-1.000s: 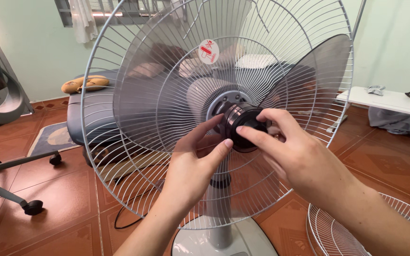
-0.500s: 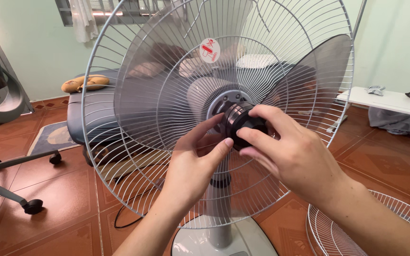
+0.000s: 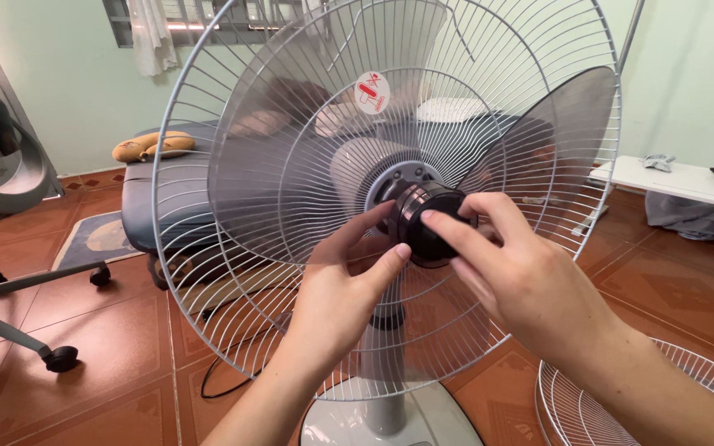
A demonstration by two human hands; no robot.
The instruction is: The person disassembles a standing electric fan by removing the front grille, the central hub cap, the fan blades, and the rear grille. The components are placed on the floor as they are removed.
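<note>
A standing fan faces me with its front grille off. Its rear wire guard (image 3: pixel 208 272) rings translucent grey blades (image 3: pixel 291 149). At the hub sits a black round blade cap (image 3: pixel 423 219). My right hand (image 3: pixel 522 281) pinches that cap from the right with thumb and fingers. My left hand (image 3: pixel 345 289) is on the left, its thumb and forefinger touching the blade hub just behind the cap. The fan's grey pole and white base (image 3: pixel 332 421) stand below my arms.
A loose wire grille (image 3: pixel 580 405) lies on the red tiled floor at lower right. An office chair leg with castors (image 3: pixel 59 357) is at left, a dark padded seat (image 3: pixel 146 206) behind the fan, a white low shelf (image 3: pixel 687 182) at right. A black cord (image 3: pixel 208 380) trails on the floor.
My right hand has turned slightly on the black cap, fingers shifting round it. The left hand stays put. The view has drifted a little.
</note>
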